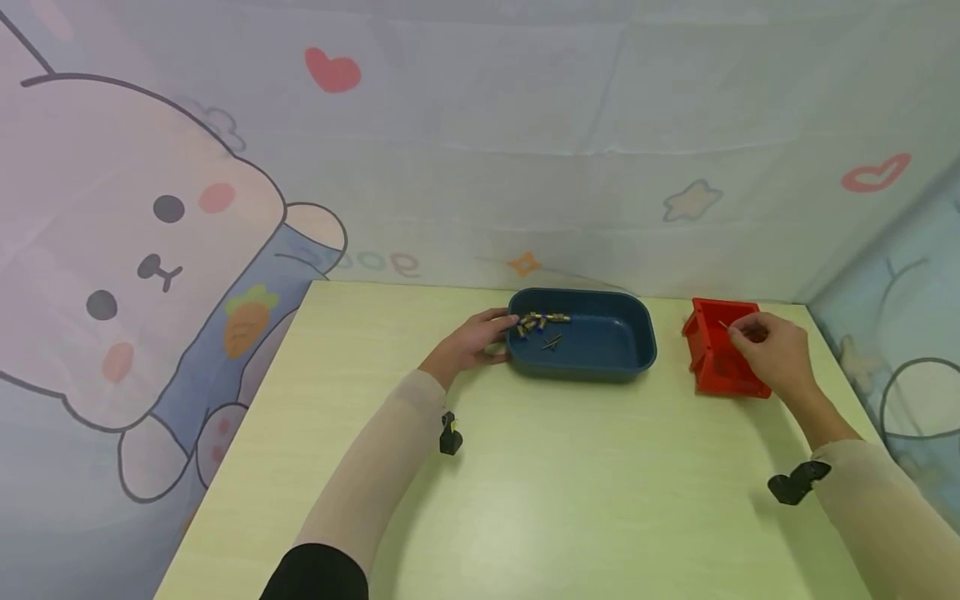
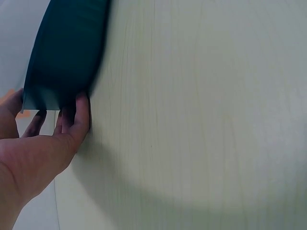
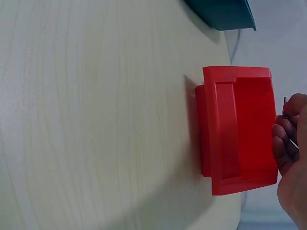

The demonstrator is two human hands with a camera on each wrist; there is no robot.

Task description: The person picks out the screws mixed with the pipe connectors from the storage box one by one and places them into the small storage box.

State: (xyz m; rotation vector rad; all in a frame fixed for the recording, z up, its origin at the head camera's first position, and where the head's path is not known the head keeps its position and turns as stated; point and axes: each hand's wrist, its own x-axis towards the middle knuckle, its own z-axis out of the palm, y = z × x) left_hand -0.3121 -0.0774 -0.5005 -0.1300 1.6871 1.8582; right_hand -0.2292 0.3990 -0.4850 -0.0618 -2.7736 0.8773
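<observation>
My left hand point(image 1: 480, 337) grips the left end of a dark blue plastic tray point(image 1: 637, 367), its fingers spread along the end wall. In the left wrist view, fingertips point(image 2: 82, 103) press against the tray's outer side. Inside the tray, several brass fittings point(image 1: 557, 317) with some blue parts lie at the left, beside a few thin metal pins point(image 1: 552, 342). My right hand point(image 1: 776, 350) is over a red plastic bin point(image 1: 705, 367), pinching a thin metal pin point(image 3: 285, 100) between thumb and fingers. The hand hides part of the bin's inside.
Both containers stand near the back edge of a pale wooden table point(image 1: 585, 483), with a gap between them. A printed cloth point(image 1: 480, 150) hangs right behind the table. At the right is another cloth with a grey loop pattern point(image 1: 926, 400).
</observation>
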